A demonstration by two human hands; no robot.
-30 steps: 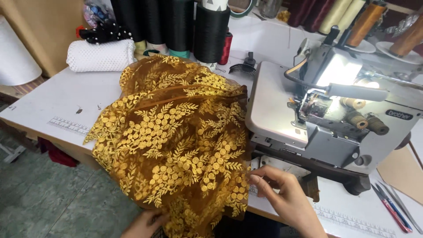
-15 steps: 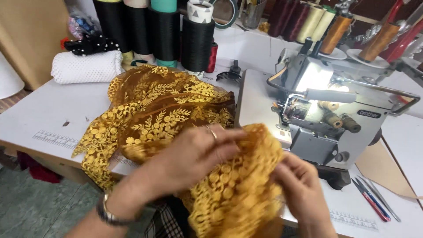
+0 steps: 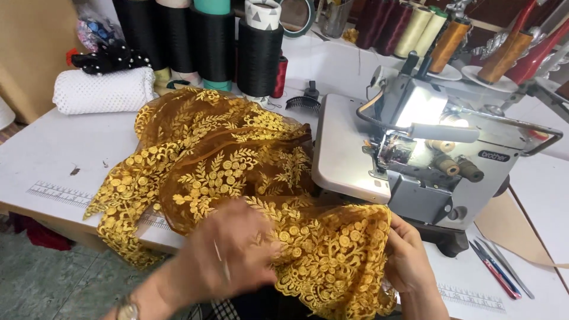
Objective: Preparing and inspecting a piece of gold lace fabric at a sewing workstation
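Note:
A golden-brown lace fabric (image 3: 219, 160) with embroidered flowers and leaves lies bunched on the white table (image 3: 41, 154), reaching the sewing machine (image 3: 427, 160). My right hand (image 3: 409, 261) grips a raised fold of the fabric near the table's front edge, just below the machine. My left hand (image 3: 228, 258), blurred by motion, presses on the same fold from the left, fingers spread over the lace. A watch sits on my left wrist.
Tall black and teal thread cones (image 3: 237, 44) stand at the back, coloured cones (image 3: 438, 35) behind the machine. A rolled white mesh cloth (image 3: 104, 90) lies back left. Pens (image 3: 498, 269) rest right of the machine. A printed ruler (image 3: 56, 192) runs along the table's front edge.
Both hands have lifted the fabric's front edge from the table and gathered it into a raised fold. The left hand slid down and left across the lace.

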